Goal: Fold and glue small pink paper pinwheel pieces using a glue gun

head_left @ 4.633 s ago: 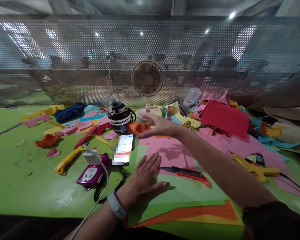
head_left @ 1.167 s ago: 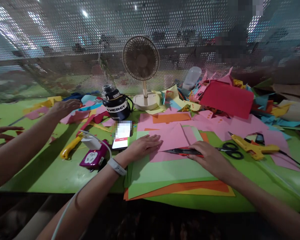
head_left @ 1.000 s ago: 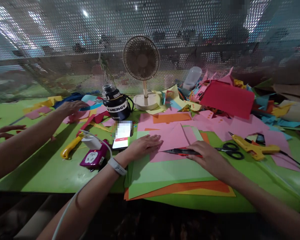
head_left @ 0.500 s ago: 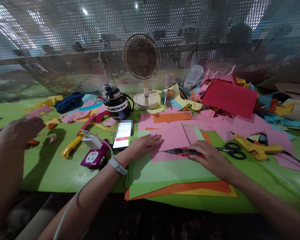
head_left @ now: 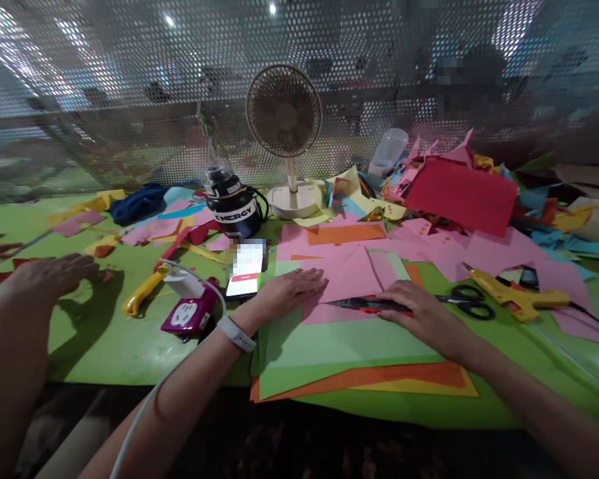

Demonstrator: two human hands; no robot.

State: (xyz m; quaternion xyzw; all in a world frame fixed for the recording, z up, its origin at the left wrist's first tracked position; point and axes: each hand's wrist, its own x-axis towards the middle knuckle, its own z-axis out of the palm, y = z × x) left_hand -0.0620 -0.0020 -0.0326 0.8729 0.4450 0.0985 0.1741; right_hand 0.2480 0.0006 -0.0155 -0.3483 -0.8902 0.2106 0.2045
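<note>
My left hand (head_left: 295,287) lies flat on a pink sheet of paper (head_left: 347,273), fingers stretched out, pressing its left side. My right hand (head_left: 410,305) is closed round a black-and-red utility knife (head_left: 364,303), held low across the pink paper with its narrow tip pointing left. The blade edge is too small to make out. A raised crease or flap in the pink sheet stands just above the knife. Beneath it lie light green sheets (head_left: 339,346), with orange paper (head_left: 329,384) showing at the front. Black scissors (head_left: 472,303) rest just beyond my right hand.
A yellow glue gun (head_left: 522,296) lies at right, before heaped paper scraps and a red sheet (head_left: 462,193). Behind stand a fan (head_left: 285,113) and a dark bottle (head_left: 234,209). A phone (head_left: 243,273), purple power socket (head_left: 187,316) and cable are left. Another person's hand (head_left: 54,276) is far left.
My hands and the knife stay almost in place on the pink paper. The other person's hand at far left has lowered slightly, and a second hand now shows at the left edge.
</note>
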